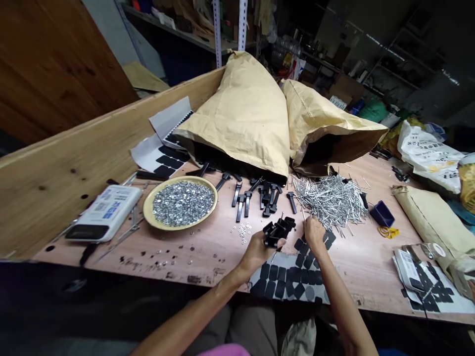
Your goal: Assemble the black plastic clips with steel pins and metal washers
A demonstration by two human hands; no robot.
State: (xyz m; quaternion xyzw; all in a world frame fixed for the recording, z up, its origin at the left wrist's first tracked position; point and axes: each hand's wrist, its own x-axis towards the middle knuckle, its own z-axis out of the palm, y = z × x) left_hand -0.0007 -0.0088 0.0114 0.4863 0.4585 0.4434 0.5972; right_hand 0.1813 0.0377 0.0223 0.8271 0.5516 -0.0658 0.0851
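Note:
My left hand (pixel 256 254) is closed around a black plastic clamp-like part (pixel 278 231), perhaps more than one. A thin metal pin stands up from it. To the right, my right hand (pixel 314 231) is pinched at the near left edge of a heap of long metal pins (pixel 336 200); one pin shows at its fingertips. Below both hands lies a sheet of black adhesive pads (pixel 293 274). Several black T-shaped plastic parts (pixel 248 203) are scattered beyond my left hand. Small white washers (pixel 243 231) lie to its left.
A yellow bowl (pixel 147 215) of metal washers stands left, beside a white power bank (pixel 104 213). Two large paper sacks (pixel 245 109) lie open toward me at the back. A dark blue box (pixel 382 215) and yellow bands (pixel 388 232) lie right. A wooden board (pixel 92 143) edges the left side.

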